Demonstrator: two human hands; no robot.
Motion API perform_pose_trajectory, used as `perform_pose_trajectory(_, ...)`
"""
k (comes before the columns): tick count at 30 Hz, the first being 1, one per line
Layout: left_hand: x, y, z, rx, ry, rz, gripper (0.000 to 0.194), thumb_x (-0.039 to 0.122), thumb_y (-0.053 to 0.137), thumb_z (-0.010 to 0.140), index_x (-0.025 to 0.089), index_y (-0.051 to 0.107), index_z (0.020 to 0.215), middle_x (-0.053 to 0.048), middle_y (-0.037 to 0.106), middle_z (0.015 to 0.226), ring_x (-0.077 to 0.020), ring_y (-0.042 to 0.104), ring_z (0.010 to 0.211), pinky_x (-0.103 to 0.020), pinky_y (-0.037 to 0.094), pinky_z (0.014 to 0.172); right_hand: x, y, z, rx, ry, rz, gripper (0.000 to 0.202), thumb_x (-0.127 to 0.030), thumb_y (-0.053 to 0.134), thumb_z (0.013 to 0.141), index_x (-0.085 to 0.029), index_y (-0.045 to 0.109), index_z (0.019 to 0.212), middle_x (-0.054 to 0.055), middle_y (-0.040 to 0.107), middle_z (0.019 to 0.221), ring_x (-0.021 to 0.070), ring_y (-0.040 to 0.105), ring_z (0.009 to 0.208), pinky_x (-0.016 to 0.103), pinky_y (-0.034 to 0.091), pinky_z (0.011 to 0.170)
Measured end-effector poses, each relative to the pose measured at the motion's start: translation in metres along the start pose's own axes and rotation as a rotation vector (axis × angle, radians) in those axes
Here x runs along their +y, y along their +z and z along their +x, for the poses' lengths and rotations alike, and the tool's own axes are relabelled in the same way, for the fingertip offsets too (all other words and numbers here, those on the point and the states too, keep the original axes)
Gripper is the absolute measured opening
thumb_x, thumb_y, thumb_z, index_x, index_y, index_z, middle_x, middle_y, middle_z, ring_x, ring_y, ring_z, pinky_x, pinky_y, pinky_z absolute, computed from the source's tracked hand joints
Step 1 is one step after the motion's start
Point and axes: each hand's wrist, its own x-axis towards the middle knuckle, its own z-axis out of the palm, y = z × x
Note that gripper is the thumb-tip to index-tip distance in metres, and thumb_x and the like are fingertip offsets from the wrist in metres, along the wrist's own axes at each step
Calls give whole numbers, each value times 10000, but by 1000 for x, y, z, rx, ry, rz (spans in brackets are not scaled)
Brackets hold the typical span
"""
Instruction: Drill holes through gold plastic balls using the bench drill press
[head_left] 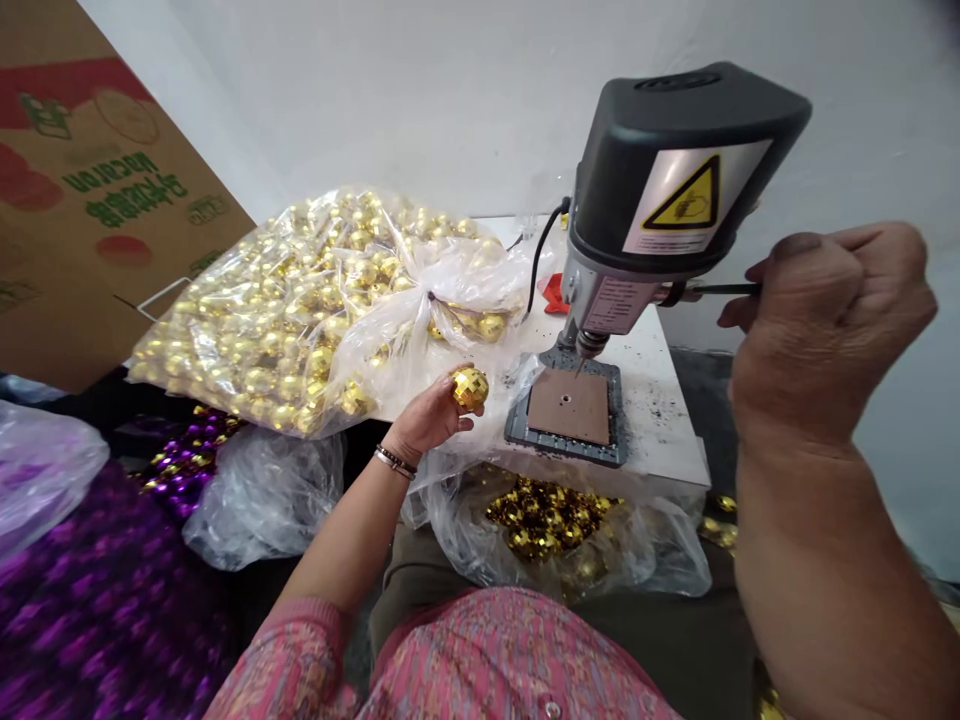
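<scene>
A shiny gold mirrored ball (469, 389) sits in the fingers of my left hand (430, 422), left of the drill press base and in front of a knotted plastic bag. My right hand (832, 320) is closed around the feed lever (721, 289) on the right side of the drill press (675, 180). The drill bit (579, 368) points down, above a brown board (570, 405) with a small hole in it. That board lies on the dark metal base (517, 425), and nothing else rests on it under the bit.
A big clear bag of gold balls (277, 310) fills the table's left side. Below the front edge hangs an open bag of gold balls (555, 515). Purple balls (97, 600) lie lower left, beside a cardboard box (97, 200). Dark shavings dot the white table (667, 440).
</scene>
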Motion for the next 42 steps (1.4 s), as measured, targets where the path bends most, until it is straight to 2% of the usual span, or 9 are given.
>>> perform_pose_trajectory(2, -6, 9, 1, -9, -15, -31, 778, 685, 943, 692, 304, 656, 1307, -64, 749, 1115, -189, 720, 851, -267, 514, 663, -3, 0, 0, 9, 15, 49, 272, -450, 463, 973, -214, 423, 845, -16, 500, 797, 81, 505, 700, 311, 428, 712)
perform_pose_trajectory(6, -11, 23, 6, 0, -31, -44, 661, 555, 955, 711, 254, 679, 1232, -79, 757, 1100, -210, 742, 925, -291, 546, 732, -5, 1, 0, 6, 23, 84, 255, -437, 468, 956, -216, 429, 835, -35, 452, 748, 71, 447, 650, 292, 369, 688)
perform_pose_trajectory(10, -13, 32, 8, -54, -77, -36, 606, 577, 871, 735, 223, 674, 1186, -106, 754, 1081, -208, 713, 875, -304, 518, 703, -2, 1, -1, -4, 13, 72, 263, -434, 466, 979, -214, 425, 839, -42, 456, 746, 61, 440, 642, 281, 358, 693)
perform_pose_trajectory(14, -16, 42, 9, -80, -56, 34, 733, 570, 887, 711, 313, 580, 1324, -53, 731, 1102, -178, 680, 810, -301, 494, 702, -5, 1, -1, -16, -12, 33, 283, -417, 473, 1014, -209, 416, 830, -58, 473, 733, 41, 432, 621, 268, 366, 702)
perform_pose_trajectory(18, -17, 54, 15, -45, -13, 63, 829, 600, 959, 659, 329, 513, 1304, -16, 690, 1089, -145, 644, 803, -263, 462, 680, -25, -1, 17, -73, 50, -31, 328, -341, 468, 1039, -203, 365, 760, -70, 397, 667, 29, 373, 642, 269, 367, 754)
perform_pose_trajectory(22, -16, 67, 23, -12, 11, 197, 975, 413, 1044, 533, 290, 505, 1336, 27, 642, 1016, -99, 564, 760, -221, 405, 630, -46, 3, 50, -139, 200, -140, 354, -193, 444, 1025, -177, 376, 678, -57, 400, 671, 32, 322, 710, 286, 368, 843)
perform_pose_trajectory(28, -15, 74, 34, -44, 36, 489, 806, 487, 924, 744, 219, 554, 1408, 12, 659, 990, -103, 571, 726, -254, 443, 638, -41, 22, 81, -189, 254, -96, 317, -194, 376, 1011, -171, 428, 699, -47, 386, 697, 25, 336, 689, 251, 449, 865)
perform_pose_trajectory(35, -16, 79, 53, 50, 65, 623, 615, 450, 905, 806, 203, 587, 1272, 7, 699, 935, -118, 610, 743, -241, 482, 668, -41, 30, 85, -178, 251, -123, 367, -213, 289, 1041, -181, 378, 686, -61, 360, 704, 13, 373, 747, 264, 463, 1033)
perform_pose_trajectory(42, -18, 85, 66, 85, 141, 788, 509, 406, 911, 826, 194, 720, 1247, -17, 739, 951, -161, 654, 844, -272, 540, 788, -49, 28, 86, -211, 270, -104, 393, -211, 237, 1050, -190, 369, 680, -77, 359, 692, 7, 392, 753, 238, 432, 1054)
